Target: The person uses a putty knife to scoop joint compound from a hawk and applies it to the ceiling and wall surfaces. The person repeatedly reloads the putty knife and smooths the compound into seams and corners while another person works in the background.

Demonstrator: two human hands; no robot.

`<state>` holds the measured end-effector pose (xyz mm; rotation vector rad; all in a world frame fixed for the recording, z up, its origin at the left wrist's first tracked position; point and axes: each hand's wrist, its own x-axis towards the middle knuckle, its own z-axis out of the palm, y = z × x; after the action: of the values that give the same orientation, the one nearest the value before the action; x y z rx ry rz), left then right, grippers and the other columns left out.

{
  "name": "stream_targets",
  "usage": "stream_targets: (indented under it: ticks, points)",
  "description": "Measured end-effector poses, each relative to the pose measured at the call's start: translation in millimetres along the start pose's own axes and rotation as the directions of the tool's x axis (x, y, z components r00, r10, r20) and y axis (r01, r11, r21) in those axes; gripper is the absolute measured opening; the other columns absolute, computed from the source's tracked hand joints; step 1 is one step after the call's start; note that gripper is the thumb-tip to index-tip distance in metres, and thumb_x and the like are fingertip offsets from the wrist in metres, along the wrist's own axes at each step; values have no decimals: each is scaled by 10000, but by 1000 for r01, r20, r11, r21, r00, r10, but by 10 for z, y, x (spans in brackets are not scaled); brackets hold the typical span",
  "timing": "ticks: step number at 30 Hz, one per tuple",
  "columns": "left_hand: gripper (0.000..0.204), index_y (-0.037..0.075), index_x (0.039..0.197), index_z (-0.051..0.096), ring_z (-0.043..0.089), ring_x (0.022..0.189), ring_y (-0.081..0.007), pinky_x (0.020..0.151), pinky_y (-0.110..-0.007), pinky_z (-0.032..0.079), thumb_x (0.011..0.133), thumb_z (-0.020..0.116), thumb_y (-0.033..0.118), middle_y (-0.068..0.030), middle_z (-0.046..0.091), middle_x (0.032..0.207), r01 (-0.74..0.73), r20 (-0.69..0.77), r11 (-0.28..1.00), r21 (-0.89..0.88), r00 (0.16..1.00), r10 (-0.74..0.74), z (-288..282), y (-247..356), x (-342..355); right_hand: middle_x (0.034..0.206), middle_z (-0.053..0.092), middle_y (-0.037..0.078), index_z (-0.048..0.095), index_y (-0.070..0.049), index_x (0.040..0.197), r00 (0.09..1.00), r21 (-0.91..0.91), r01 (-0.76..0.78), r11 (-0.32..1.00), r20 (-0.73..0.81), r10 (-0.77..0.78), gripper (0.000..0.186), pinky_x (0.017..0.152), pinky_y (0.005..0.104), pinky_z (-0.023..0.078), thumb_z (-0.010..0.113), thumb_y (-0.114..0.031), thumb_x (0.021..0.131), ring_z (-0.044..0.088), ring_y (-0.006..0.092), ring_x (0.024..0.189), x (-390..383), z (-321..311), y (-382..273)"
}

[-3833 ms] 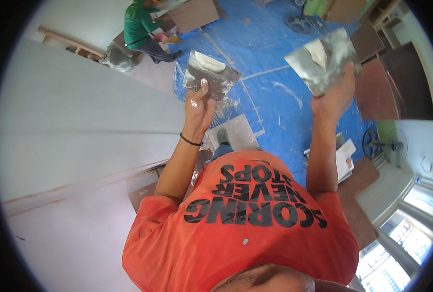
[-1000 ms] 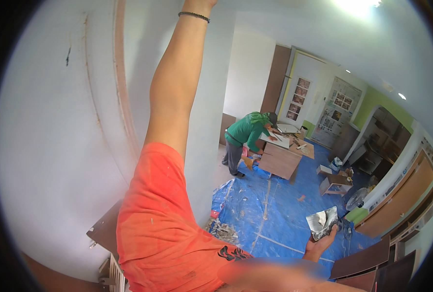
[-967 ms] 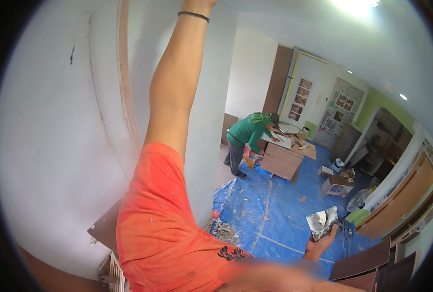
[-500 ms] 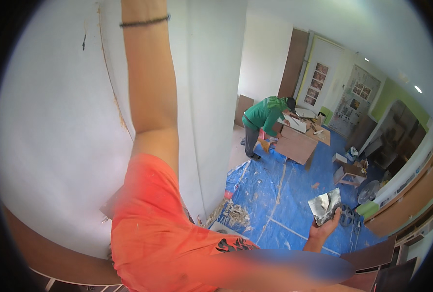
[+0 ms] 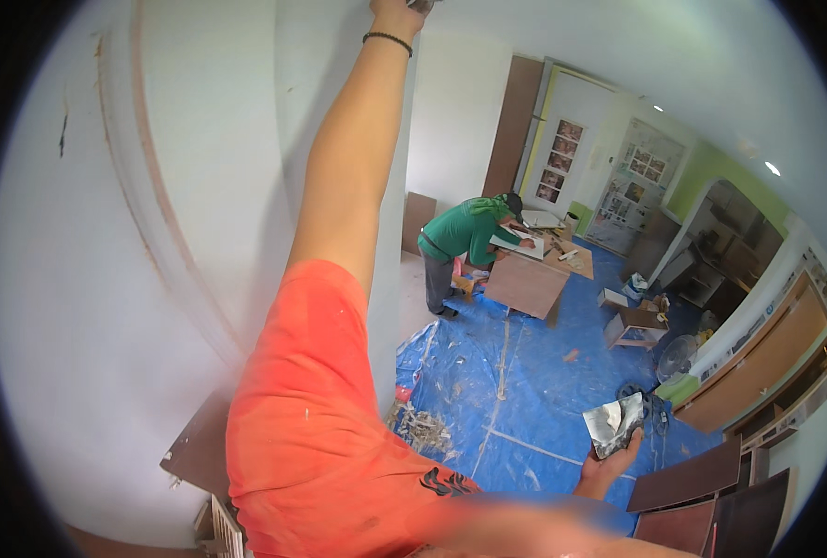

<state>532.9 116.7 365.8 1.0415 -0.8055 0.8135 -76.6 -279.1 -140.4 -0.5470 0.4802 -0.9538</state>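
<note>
High at twelve o'clock I see the left hand (image 5: 397,13), too cut off for me to tell its grip. Toward half past four, the right hand (image 5: 616,464) is clamped on a metal plate (image 5: 626,432) bearing white paste (image 5: 614,416); near two o'clock, a co-worker (image 5: 470,232) in green bends over a brown table (image 5: 527,283).

Counting one left hand (image 5: 395,11), one right hand (image 5: 616,461), one metal plate (image 5: 609,430)! Adding one bracelet (image 5: 390,39), one co-worker (image 5: 469,234), one fan (image 5: 678,358), two bright ceiling lights (image 5: 773,168), and spotting five stacked pictures (image 5: 559,162)!
</note>
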Motion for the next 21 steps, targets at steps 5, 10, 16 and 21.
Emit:
stream_targets:
  ticks: [5, 10, 16, 21]
  points:
    - [258, 73, 1210, 586, 618, 1075, -337, 851, -517, 553, 1026, 462, 203, -143, 637, 1190, 151, -48, 886, -438, 980, -191, 458, -34, 263, 1350, 622, 99, 540, -85, 1401, 995, -8, 75, 997, -66, -75, 483, 941, 392, 558, 522, -396, 1032, 641, 257, 1184, 34, 9, 29]
    - [255, 68, 1172, 593, 634, 977, -317, 776, -464, 564, 1016, 426, 180, -158, 640, 1152, 195, -5, 609, -769, 951, -310, 320, 398, 417, 1404, 576, 118, 480, -51, 1447, 999, -3, 51, 999, -2, -51, 513, 998, 404, 537, 504, -377, 1053, 600, 267, 1258, 28, 26, 106]
    - [177, 42, 1040, 589, 651, 855, -301, 730, -446, 561, 974, 466, 151, -150, 662, 948, 111, 26, 644, -757, 990, -141, 246, 1196, -23, 1312, 652, 95, 569, -90, 1372, 999, 2, 37, 999, -20, -37, 466, 885, 374, 588, 532, -396, 1023, 676, 249, 1128, 70, -18, 43]
    - [171, 23, 1003, 588, 656, 828, -302, 728, -447, 557, 936, 487, 144, -148, 662, 888, 74, -82, 697, -713, 979, -187, 16, 2007, -322, 1397, 576, 119, 482, -45, 1438, 994, 4, -28, 1000, 106, 27, 511, 982, 387, 547, 521, -374, 1049, 616, 259, 1230, -28, -28, -67]
